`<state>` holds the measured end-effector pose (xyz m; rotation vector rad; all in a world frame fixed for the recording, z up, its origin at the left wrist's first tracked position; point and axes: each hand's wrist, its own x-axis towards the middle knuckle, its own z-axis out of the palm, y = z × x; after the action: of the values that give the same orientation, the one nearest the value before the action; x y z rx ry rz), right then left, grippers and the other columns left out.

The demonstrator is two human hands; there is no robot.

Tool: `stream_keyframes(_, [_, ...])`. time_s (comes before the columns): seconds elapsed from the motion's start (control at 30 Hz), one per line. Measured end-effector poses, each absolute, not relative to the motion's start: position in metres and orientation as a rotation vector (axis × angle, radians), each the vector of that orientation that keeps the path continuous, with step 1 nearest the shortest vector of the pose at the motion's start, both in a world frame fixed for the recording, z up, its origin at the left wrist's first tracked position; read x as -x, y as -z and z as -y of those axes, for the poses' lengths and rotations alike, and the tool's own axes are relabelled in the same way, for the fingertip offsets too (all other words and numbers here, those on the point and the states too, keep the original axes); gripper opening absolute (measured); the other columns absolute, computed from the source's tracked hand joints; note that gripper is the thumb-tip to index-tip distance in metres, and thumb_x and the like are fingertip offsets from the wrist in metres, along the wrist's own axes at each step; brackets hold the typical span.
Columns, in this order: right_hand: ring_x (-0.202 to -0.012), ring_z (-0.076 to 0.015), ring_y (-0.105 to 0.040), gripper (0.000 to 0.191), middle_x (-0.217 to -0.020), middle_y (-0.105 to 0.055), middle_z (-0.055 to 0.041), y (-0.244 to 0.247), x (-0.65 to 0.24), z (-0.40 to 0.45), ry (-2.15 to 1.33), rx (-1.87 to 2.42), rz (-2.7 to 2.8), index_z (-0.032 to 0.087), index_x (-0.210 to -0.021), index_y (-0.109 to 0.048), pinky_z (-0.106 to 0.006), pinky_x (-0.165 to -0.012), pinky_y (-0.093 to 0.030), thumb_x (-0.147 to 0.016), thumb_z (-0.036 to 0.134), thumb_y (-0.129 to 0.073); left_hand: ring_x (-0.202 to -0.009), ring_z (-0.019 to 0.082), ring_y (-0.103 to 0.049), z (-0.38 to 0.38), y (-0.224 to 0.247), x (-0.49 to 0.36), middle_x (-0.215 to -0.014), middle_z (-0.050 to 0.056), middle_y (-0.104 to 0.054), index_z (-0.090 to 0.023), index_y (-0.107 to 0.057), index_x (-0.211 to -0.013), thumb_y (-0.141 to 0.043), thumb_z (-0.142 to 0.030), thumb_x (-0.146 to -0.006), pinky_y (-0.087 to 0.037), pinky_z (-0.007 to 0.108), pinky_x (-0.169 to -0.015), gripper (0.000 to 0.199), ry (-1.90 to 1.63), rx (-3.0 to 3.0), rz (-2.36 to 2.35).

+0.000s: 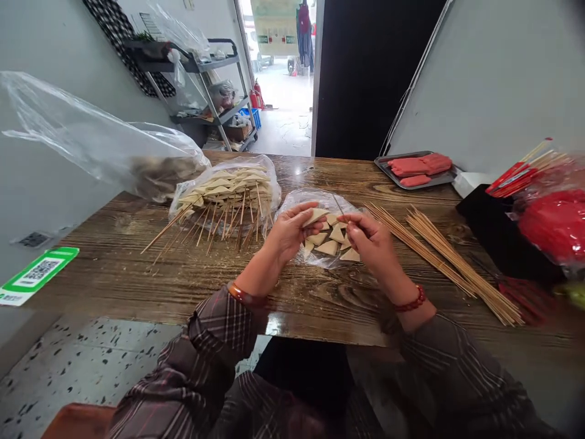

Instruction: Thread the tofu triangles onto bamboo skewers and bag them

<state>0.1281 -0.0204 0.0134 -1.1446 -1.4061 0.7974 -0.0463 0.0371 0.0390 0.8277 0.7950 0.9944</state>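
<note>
Centrally, 2 hands over a wooden table [150, 292], left fingers [299, 216] pinching a pale wedge [316, 216], right fingers [351, 224] gripping a thin stick [339, 206], loose wedges [326, 247] on plastic just beyond, skewered pieces [223, 186] farther left

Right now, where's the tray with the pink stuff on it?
In the head view, the tray is over on the right, at the far side of the wooden table, near the wall and just beyond the long thin sticks.

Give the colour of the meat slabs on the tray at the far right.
Pinkish red slabs, on the dark tray; head view.
</note>
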Motion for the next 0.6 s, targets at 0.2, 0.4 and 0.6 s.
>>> stream_keyframes(0.2, [-0.047,-0.0062,-0.039,0.022,-0.058,-0.048,0.0062,-0.013,-0.128,0.020,-0.936,1.161,1.240,0.017,-0.096,-0.069,-0.019,-0.044,-0.029,-0.085,0.029,-0.054,-0.066,0.011,-0.070,-0.044,-0.032,0.055,-0.082,0.012,-0.074,-0.008,-0.060,-0.120,-0.048,-0.009,-0.093,-0.057,0.020,-0.066,0.029,-1.020,-0.735,-0.792])
stream_keyframes(0.4, [-0.039,-0.0042,-0.035,0.025,-0.056,-0.049,0.0083,0.011,-0.153,-0.002,-0.965,1.276,0.870,0.017,-0.093,-0.063,-0.016,-0.037,-0.022,-0.074,0.032,-0.059,-0.069,0.011,-0.070,-0.038,-0.035,0.056,-0.084,0.011,-0.074,-0.007,-0.060,-0.117,-0.054,-0.007,-0.090,-0.057,0.022,-0.071,0.028,-1.030,-0.712,-0.685])
stream_keyframes(0.6, [-0.041,-0.0072,-0.041,0.035,-0.057,-0.052,0.0056,0.040,-0.166,-0.016,-0.643,1.534,1.068,0.014,-0.097,-0.065,-0.020,-0.040,-0.030,-0.078,0.042,-0.053,-0.063,0.010,-0.069,-0.029,-0.031,0.054,-0.075,0.007,-0.072,-0.008,-0.060,-0.110,-0.055,-0.007,-0.088,-0.054,0.020,-0.064,0.022,-0.999,-0.734,-0.588])
